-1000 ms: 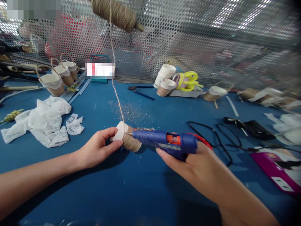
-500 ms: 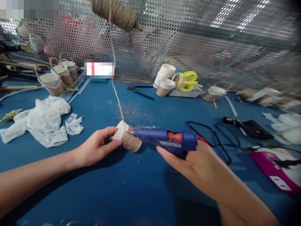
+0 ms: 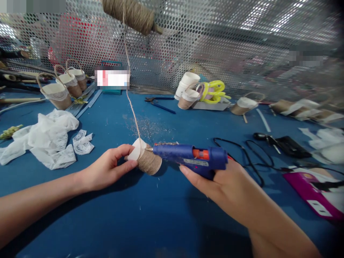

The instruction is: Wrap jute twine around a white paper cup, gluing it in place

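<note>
My left hand (image 3: 114, 166) pinches the white rim end of a small paper cup (image 3: 137, 147), which is tilted on its side just above the blue table. Brown twine (image 3: 150, 163) is wound around the cup's lower part. From there a single strand (image 3: 133, 113) runs up towards a large twine spool (image 3: 129, 16) at the top. My right hand (image 3: 223, 186) is wrapped around a blue hot glue gun (image 3: 185, 157) with a red part inside. The gun's metal nozzle points left at the cup, close to the edge of the winding; whether it touches is unclear.
White lace (image 3: 51, 138) lies at the left, below several twine-wrapped cups with handles (image 3: 57, 96). Pliers (image 3: 159, 103) and white cups (image 3: 188, 84) stand farther back, before a perforated metal panel (image 3: 172, 46). At the right are a black cord (image 3: 249, 156) and a purple case (image 3: 303, 193).
The glue gun's nozzle has shifted slightly away from the strand, to the right relative to the cup. Both hands keep their grips, and the view has shifted a little.
</note>
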{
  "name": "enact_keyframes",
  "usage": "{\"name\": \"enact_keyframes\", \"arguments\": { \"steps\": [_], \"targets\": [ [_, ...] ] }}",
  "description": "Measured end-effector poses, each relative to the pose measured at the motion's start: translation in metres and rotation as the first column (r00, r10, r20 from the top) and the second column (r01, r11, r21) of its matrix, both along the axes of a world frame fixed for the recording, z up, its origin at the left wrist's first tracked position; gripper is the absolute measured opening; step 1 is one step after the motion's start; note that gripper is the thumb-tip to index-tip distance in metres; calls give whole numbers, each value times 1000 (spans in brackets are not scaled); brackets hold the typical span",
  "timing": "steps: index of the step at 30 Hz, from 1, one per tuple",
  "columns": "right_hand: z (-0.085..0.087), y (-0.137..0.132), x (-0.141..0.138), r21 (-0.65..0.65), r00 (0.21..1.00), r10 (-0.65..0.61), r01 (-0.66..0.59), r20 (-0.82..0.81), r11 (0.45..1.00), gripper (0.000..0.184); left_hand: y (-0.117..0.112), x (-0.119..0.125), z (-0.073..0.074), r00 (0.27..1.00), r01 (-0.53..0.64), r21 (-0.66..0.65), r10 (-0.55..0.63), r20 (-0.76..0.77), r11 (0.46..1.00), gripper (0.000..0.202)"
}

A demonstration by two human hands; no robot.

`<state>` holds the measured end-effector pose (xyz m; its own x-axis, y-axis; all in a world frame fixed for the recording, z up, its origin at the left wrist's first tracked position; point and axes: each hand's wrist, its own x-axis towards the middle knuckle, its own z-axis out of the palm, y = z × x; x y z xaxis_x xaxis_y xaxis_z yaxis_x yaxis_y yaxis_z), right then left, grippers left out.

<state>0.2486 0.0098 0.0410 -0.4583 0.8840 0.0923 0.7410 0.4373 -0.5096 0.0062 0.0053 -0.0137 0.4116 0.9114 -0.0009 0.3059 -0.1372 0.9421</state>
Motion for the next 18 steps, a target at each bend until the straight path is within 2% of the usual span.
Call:
{"name": "enact_keyframes", "arguments": {
  "steps": [7,13,18],
  "targets": [
    [0,4,0,71,1000,-5,5,1,997,28,0,-2,-2,999,22,42,-21,-28,999,18],
    [2,3,-1,-40,999,-35,35,-8,999,28,0,-2,-1,999,20,42,-19,-26,999,18],
    [2,1,-1,-53,1000,1,-1,10,999,24,-1,-1,0,999,27,23,-27,-25,999,19]
  ]
}}
